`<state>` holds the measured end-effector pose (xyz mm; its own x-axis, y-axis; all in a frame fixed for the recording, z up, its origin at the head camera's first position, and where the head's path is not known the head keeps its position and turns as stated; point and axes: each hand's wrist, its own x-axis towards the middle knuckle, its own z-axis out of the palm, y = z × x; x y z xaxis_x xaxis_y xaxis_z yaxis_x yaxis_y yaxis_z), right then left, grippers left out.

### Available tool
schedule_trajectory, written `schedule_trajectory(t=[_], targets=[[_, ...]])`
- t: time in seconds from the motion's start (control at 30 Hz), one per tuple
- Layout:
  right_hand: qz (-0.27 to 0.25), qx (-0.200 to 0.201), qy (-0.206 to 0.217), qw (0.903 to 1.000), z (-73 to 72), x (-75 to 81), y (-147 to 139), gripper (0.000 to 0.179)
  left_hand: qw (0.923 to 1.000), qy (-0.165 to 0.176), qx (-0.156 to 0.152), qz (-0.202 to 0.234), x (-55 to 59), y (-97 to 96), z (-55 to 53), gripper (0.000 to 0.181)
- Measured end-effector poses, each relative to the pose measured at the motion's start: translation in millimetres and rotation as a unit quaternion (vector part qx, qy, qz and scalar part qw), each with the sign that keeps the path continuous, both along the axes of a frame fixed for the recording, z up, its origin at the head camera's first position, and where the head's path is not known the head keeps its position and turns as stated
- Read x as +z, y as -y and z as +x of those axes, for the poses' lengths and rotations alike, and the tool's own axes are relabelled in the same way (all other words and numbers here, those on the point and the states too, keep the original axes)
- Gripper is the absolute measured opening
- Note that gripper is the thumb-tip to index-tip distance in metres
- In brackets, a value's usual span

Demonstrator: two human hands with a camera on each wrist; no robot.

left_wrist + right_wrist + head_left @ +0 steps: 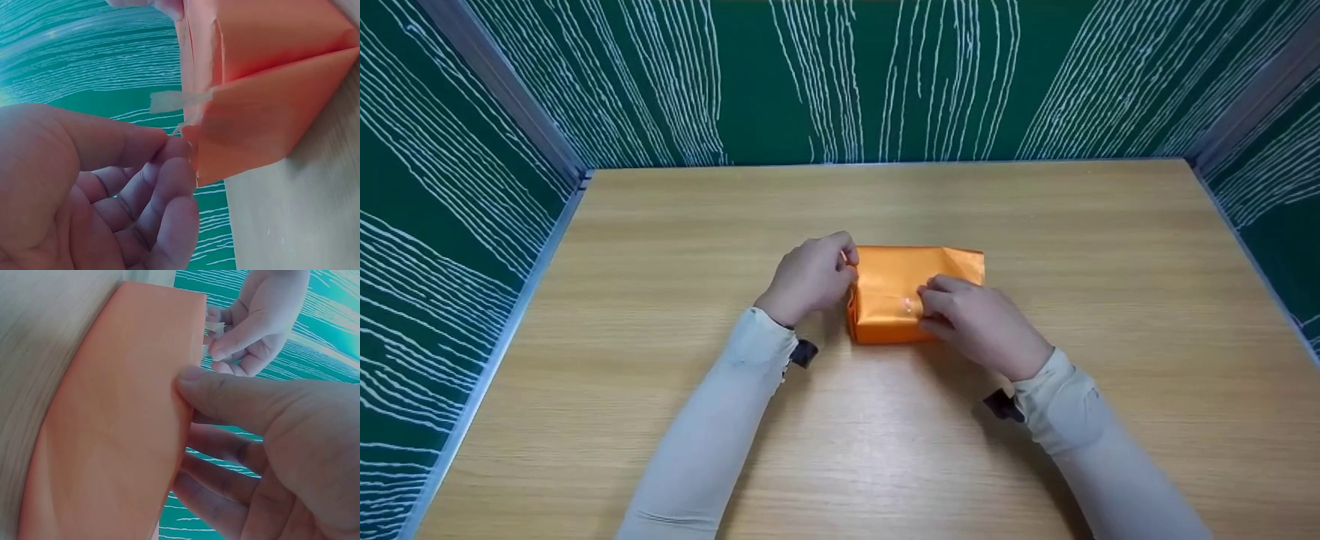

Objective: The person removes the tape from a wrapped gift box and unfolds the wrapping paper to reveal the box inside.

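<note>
An orange paper-wrapped package [894, 274] lies on the table, with folded flaps at its left end. Beside that end, my left hand [814, 271] pinches a small piece of clear tape [175, 131] between thumb and index finger, at the edge of the paper. Another tape strip [167, 101] sticks out from the fold just by it, one end loose. My right hand [984, 324] holds the package near its right front part; in the right wrist view the thumb presses one face while the other fingers lie along the adjoining face. The package's underside is hidden.
A light wood-grain table [675, 225] carries the package. Green panels [870, 82] with white wavy lines stand along its back and both sides, with grey-blue strips [502, 345] along the edges. Dark wrist cameras [804, 353] sit below both wrists.
</note>
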<state>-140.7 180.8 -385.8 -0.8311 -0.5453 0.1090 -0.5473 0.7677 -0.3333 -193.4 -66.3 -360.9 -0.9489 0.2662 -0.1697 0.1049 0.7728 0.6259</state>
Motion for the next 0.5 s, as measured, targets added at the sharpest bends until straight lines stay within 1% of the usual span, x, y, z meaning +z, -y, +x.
schedule_trajectory(t=[0.2,0.3,0.5], targets=[[0.004,-0.006,0.01,0.9999,0.6,1.2,1,0.03,0.9998,0.0,0.013,0.014,0.2,7.2,0.5,0.01],[0.005,-0.008,0.006,0.9999,0.6,1.6,0,0.031,0.9997,0.001,0.016,0.016,1.1,9.5,0.2,0.011],[-0.006,0.005,-0.015,0.9999,0.5,0.0,0,0.02,0.9998,-0.007,0.02,-0.001,1.8,15.9,-0.6,0.013]])
